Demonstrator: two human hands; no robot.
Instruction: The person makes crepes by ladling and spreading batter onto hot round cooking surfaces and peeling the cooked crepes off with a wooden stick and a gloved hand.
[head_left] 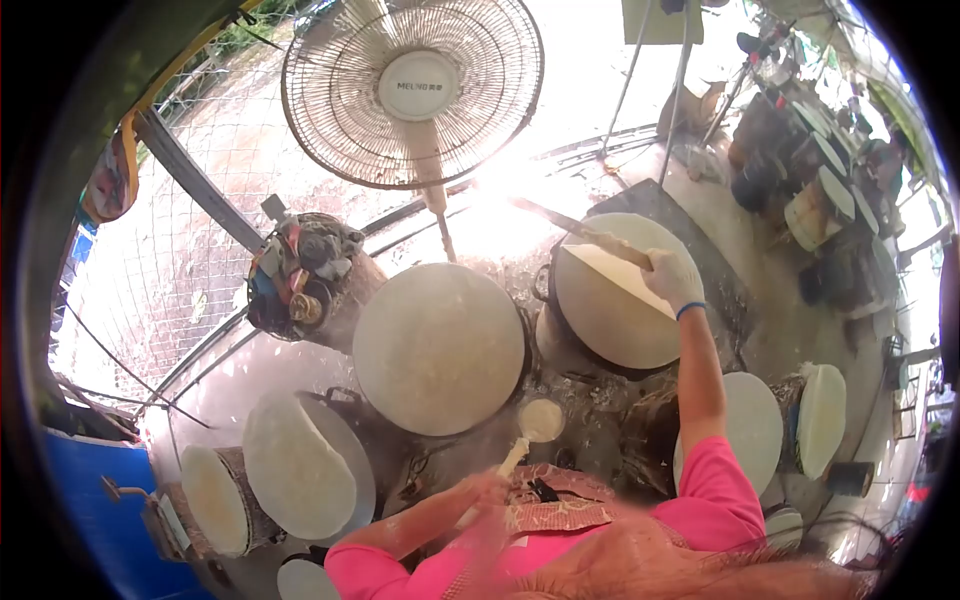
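Observation:
My right hand [672, 280], in a whitish glove with a blue band at the wrist, is closed round a long wooden stick [580, 230]. The stick slants up and left across the far rim of a large round pot [620, 320] with a pale surface, partly in bright light. My left hand [484, 490], held near my body, grips the handle of a ladle [541, 420] with a round, pale bowl. Just beyond the ladle stands another big pot [440, 350] with a pale, flat round top. Whether these tops are liquid or covers I cannot tell.
A standing fan [415, 90] rises at the back beside a wire mesh. Cluttered items fill a bin [305, 270] at left. More pale-topped containers [300, 465] stand near me on the left and on the right [745, 430]. Several buckets [820, 208] line the far right.

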